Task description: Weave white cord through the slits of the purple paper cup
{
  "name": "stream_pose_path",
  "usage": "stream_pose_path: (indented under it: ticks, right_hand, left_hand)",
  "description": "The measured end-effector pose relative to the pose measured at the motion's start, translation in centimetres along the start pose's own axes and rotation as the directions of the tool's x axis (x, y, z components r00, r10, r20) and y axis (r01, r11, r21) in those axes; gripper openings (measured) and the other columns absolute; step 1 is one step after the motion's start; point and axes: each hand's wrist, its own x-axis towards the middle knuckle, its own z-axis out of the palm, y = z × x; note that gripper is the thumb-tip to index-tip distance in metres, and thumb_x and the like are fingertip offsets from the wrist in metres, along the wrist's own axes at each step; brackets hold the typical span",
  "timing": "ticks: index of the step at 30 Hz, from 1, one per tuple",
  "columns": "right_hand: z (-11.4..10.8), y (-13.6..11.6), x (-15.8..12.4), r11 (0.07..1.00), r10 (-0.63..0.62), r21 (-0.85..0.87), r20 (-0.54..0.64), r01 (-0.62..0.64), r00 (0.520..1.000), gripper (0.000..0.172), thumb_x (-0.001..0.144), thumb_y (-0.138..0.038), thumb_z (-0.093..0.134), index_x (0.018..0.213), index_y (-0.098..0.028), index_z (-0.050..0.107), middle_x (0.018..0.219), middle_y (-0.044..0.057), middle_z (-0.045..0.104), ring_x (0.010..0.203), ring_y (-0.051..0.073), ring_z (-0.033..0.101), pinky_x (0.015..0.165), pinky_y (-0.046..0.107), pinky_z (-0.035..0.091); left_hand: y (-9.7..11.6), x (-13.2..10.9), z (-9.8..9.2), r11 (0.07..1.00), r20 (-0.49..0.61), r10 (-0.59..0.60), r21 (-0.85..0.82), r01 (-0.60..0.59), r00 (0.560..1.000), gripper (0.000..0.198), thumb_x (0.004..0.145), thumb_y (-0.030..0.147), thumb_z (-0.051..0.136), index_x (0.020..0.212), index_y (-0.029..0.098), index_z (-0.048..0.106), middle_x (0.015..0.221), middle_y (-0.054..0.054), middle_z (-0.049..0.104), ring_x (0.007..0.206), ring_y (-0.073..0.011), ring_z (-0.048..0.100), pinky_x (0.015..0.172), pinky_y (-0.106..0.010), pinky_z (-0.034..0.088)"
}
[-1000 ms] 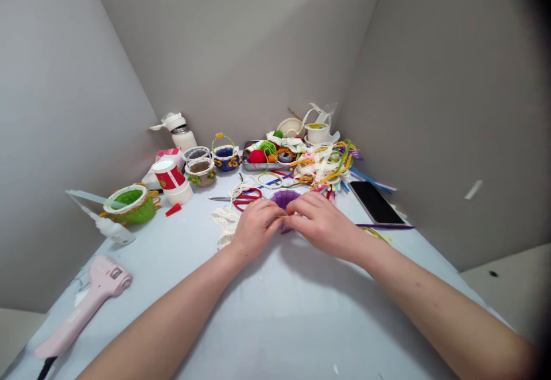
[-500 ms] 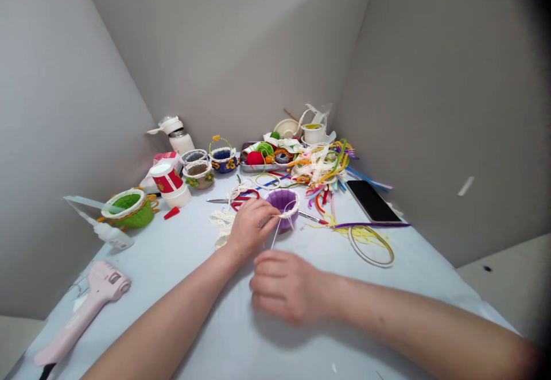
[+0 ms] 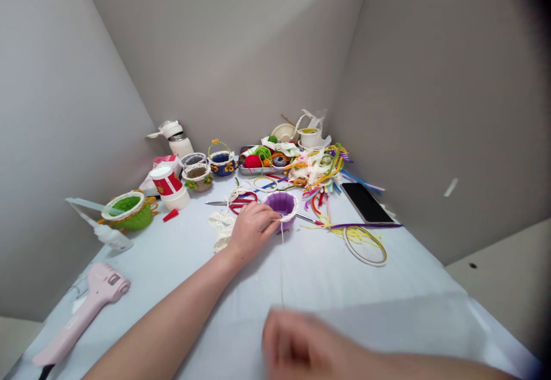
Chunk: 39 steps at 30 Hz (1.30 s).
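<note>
My left hand (image 3: 253, 228) pinches the near-left side of the rim of a small purple basket (image 3: 280, 203) edged with white lace trim. From that rim a thin white thread (image 3: 282, 271) runs taut toward me. Its lower end goes to my right hand (image 3: 301, 345), which is curled closed near the bottom of the view and blurred by motion; whether a needle is in those fingers cannot be made out. Just left of the basket lie red-handled scissors (image 3: 235, 202) and a piece of white lace (image 3: 221, 228).
A pink glue gun (image 3: 92, 305) and a green basket (image 3: 129, 210) are at left. Several finished baskets (image 3: 221, 163) stand behind. A tray of yarn (image 3: 262, 169), a pile of colourful strips (image 3: 318, 167), a phone (image 3: 365, 202) and an embroidery-like ring (image 3: 365, 262) lie toward the right.
My right hand has moved away from the basket toward me, drawing the white thread out longer and straighter. My left hand stays at the rim.
</note>
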Motion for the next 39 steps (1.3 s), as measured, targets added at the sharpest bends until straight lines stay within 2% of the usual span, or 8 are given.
stream_pose_path:
  ticks: [3,6,13,21,30,32,35,39]
  right_hand:
    - [-3.6,2.4,3.0,0.966,0.207,0.234,-0.464,-0.107,0.861,0.025,0.085,-0.04,0.061,0.094,-0.019,0.051,0.057,-0.009,0.04,0.048,0.006,0.037,0.046,0.019,0.03]
    - [-5.8,4.3,5.2,0.928,0.304,0.362,-0.611,-0.084,0.731,0.037,0.079,-0.045,0.065,0.101,-0.017,0.055,0.057,-0.009,0.042,0.043,0.005,0.032,0.042,0.021,0.023]
    - [-5.9,4.5,6.3,0.947,0.236,0.318,-0.572,-0.053,0.786,0.028,0.075,-0.041,0.068,0.072,-0.015,0.058,0.056,-0.006,0.043,0.047,0.005,0.033,0.044,0.021,0.023]
    - [-4.2,3.1,3.8,0.946,0.295,0.13,0.031,-0.297,0.955,0.022,0.07,-0.033,0.074,0.071,-0.014,0.063,0.053,-0.007,0.047,0.048,0.004,0.036,0.044,0.018,0.025]
    - [-6.1,2.7,2.8,0.946,0.321,-0.035,-0.022,-0.321,0.947,0.028,0.073,-0.038,0.072,0.091,-0.017,0.067,0.054,-0.009,0.039,0.048,0.006,0.032,0.045,0.02,0.023]
    - [-6.8,2.9,2.8,0.946,0.246,-0.137,-0.284,-0.294,0.927,0.023,0.077,-0.035,0.068,0.092,-0.017,0.066,0.055,-0.008,0.038,0.05,0.007,0.034,0.047,0.021,0.024]
    - [-7.7,3.6,3.4,0.912,-0.091,-0.356,-0.655,-0.201,0.75,0.016,0.084,-0.03,0.059,0.094,-0.018,0.063,0.057,-0.007,0.038,0.053,0.009,0.038,0.054,0.022,0.029]
    - [-8.8,4.5,4.5,0.837,-0.345,-0.542,-0.623,-0.07,0.702,0.024,0.09,-0.029,0.053,0.111,-0.02,0.062,0.062,-0.004,0.047,0.057,0.012,0.045,0.06,0.024,0.035]
  left_hand:
    - [0.0,-0.1,0.0,1.0,-0.005,-0.005,-0.001,0.005,1.0,0.012,0.09,0.025,0.06,0.088,0.019,0.07,0.089,-0.004,0.069,0.086,-0.0183,0.058,0.08,-0.034,0.044]
    - [0.1,-0.1,0.1,1.0,0.002,0.001,-0.004,-0.001,1.0,0.01,0.089,0.023,0.061,0.089,0.019,0.07,0.09,-0.004,0.069,0.086,-0.018,0.058,0.08,-0.034,0.044]
    - [0.3,-0.1,0.1,1.0,0.005,-0.005,0.007,0.005,1.0,0.008,0.088,0.022,0.062,0.088,0.02,0.07,0.091,-0.004,0.069,0.087,-0.0182,0.058,0.08,-0.034,0.044]
    - [0.5,0.0,-0.1,1.0,-0.009,0.002,0.011,-0.002,1.0,0.01,0.089,0.023,0.061,0.086,0.019,0.07,0.088,-0.004,0.069,0.084,-0.0178,0.058,0.079,-0.034,0.044]
    - [0.5,-0.1,-0.2,1.0,-0.008,0.0,0.011,0.0,1.0,0.011,0.09,0.024,0.059,0.086,0.02,0.07,0.088,-0.004,0.069,0.085,-0.0182,0.058,0.08,-0.034,0.044]
    - [0.5,-0.1,-0.1,1.0,-0.008,0.002,0.014,-0.002,1.0,0.01,0.089,0.023,0.06,0.087,0.02,0.069,0.088,-0.004,0.068,0.085,-0.0183,0.059,0.08,-0.034,0.045]
    - [0.6,-0.1,0.1,1.0,-0.01,0.012,0.021,-0.011,1.0,0.01,0.089,0.024,0.06,0.088,0.02,0.069,0.089,-0.004,0.069,0.086,-0.0186,0.059,0.079,-0.034,0.045]
    - [0.8,-0.3,0.3,1.0,0.001,0.015,0.016,-0.015,1.0,0.013,0.09,0.027,0.059,0.097,0.02,0.067,0.092,-0.005,0.069,0.088,-0.0196,0.059,0.079,-0.035,0.045]
